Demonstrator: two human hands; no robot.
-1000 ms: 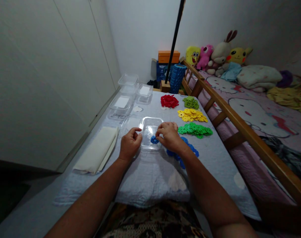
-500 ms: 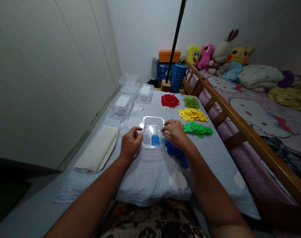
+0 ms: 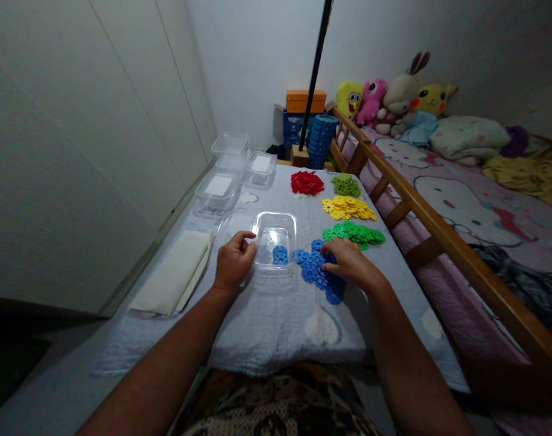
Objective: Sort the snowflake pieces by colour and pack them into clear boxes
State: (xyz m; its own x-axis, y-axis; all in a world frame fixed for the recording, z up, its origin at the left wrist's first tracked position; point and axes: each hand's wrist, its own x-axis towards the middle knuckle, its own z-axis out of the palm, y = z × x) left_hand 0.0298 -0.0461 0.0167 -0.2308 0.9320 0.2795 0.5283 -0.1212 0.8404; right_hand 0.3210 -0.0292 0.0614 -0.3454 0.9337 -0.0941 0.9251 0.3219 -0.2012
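Note:
A clear plastic container (image 3: 275,219) lies on the light blue cloth in front of me, with a few blue pieces (image 3: 280,255) inside its near end. My left hand (image 3: 233,264) grips the container's left rim with curled fingers. My right hand (image 3: 348,263) rests on the pile of blue pieces (image 3: 313,267) just right of the container, fingers bent down onto it. Whether it holds any piece is hidden.
Piles of green (image 3: 354,233), yellow (image 3: 347,209), light green (image 3: 345,185) and red (image 3: 307,183) pieces lie beyond. Several empty clear containers (image 3: 233,163) stand at the back left. A folded cream cloth (image 3: 174,280) lies left. A wooden bed rail (image 3: 421,209) borders the right side.
My right hand left the container, where it dropped blue pieces, and moved right and down onto the blue pile. The left hand stayed on the container's rim.

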